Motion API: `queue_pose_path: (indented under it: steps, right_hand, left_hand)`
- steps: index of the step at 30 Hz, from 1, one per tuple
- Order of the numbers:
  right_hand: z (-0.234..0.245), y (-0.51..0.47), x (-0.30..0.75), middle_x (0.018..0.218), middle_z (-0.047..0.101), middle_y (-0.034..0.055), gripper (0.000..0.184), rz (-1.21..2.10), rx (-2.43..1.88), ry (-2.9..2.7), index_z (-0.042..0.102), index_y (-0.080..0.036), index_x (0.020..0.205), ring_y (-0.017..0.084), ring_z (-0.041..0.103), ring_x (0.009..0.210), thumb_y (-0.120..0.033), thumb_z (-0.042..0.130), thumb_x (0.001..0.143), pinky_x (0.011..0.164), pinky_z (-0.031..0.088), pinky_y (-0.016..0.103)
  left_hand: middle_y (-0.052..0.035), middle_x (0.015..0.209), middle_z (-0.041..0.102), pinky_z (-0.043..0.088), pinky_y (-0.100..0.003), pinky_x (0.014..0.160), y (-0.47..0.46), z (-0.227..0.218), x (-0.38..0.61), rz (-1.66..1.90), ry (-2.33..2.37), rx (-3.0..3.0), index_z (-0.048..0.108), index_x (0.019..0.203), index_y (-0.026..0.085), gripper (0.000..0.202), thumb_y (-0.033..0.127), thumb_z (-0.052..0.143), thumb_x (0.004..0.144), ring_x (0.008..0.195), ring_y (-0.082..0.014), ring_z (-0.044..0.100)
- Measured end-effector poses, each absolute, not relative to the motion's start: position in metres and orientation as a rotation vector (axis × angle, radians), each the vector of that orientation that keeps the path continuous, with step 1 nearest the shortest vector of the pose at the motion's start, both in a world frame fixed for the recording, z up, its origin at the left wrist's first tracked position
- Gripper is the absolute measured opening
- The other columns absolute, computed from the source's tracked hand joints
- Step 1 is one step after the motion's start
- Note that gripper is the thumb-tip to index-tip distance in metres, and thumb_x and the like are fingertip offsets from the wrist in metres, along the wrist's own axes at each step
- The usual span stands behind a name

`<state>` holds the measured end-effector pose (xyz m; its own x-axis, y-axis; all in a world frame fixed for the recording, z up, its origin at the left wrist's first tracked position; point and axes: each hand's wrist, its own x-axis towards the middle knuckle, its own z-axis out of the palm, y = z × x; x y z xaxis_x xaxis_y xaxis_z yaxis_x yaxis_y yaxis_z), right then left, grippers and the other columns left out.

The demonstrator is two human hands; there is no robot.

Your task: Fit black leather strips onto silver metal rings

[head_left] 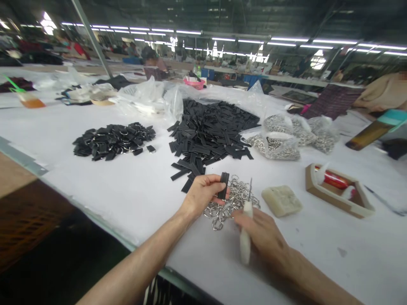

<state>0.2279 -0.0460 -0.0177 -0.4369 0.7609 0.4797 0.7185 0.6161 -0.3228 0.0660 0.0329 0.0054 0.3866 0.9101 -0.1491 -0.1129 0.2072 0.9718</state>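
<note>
My white-covered table [104, 190] carries the whole job; landmark is the loose metal ring pile [237, 197]. Big heap of flat black strips [213, 131] lies beyond it. Heap of black tabs with rings [112, 142] sits to its left and farther off, clear plastic bags of rings [276, 146] beyond it to the right, pale block [282, 201] just to its right.

Going by this layout, I'd call the step in hand fitting a ring to a single strip: one piece up, tool ready, rings close by. Can't tell if a ring is on this piece yet. Next move probably calls for bringing tip and strip together, left grip steady, shaft lined up with the strip's end; they're apart now.

Pose: both forearms come in from the near edge. Right hand [263, 231], blurred, is at the pile's near right side, fingers wrapped around the white-handled awl-like tool [245, 245], thin shaft pointing up and away over the pile's right part. Left hand [203, 192] is at the pile's left side, thumb and fingers clamped on the black strip [224, 185], held roughly upright over the pile's left part. Whether my lower fingers touch rings, can't tell.
</note>
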Motion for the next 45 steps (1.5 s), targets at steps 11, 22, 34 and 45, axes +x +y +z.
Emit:
queue_pose_path:
  steps: [11,22,34,45]
  right_hand:
    - [0.043,-0.002,0.230,0.075,0.066,-0.0029,0.013,0.712,-1.395,-1.577,0.046,-0.022,0.080,0.012,0.059,0.063,-0.013,0.054,0.075,0.058,0.042,0.023]
    - [0.027,0.002,0.229,0.075,0.064,-0.0042,0.016,0.868,-1.409,-1.681,0.044,-0.024,0.081,0.012,0.058,0.062,-0.010,0.046,0.074,0.056,0.041,0.022]
    - [0.031,-0.005,0.237,0.084,0.064,-0.0019,0.005,0.584,-1.410,-1.652,0.048,-0.023,0.082,0.012,0.057,0.064,-0.023,0.052,0.081,0.057,0.043,0.023]
    - [0.002,0.000,0.218,0.099,0.062,0.0084,0.016,-0.087,-0.933,-2.245,0.054,-0.018,0.085,0.021,0.055,0.085,-0.007,0.044,0.079,0.068,0.046,0.034]
  left_hand:
    - [-0.0058,0.068,0.062,0.048,-0.021,0.048,0.028,0.009,0.066,0.567,0.814,1.329,0.064,0.073,0.010,0.017,0.018,0.049,0.074,0.060,-0.0130,0.057]
    - [-0.0025,0.063,0.059,0.045,-0.020,0.044,0.026,0.010,0.068,0.536,0.858,1.379,0.059,0.067,0.013,0.012,0.019,0.050,0.072,0.056,-0.0127,0.057]
    - [-0.0083,0.083,0.067,0.055,-0.033,0.062,0.031,0.005,0.064,0.707,0.735,0.887,0.054,0.107,0.013,0.037,0.012,0.061,0.070,0.067,-0.0182,0.065]
    - [-0.0062,0.064,0.066,0.053,-0.025,0.054,0.034,0.002,0.063,0.899,0.771,0.556,0.060,0.082,0.009,0.018,-0.001,0.057,0.068,0.054,-0.0149,0.064]
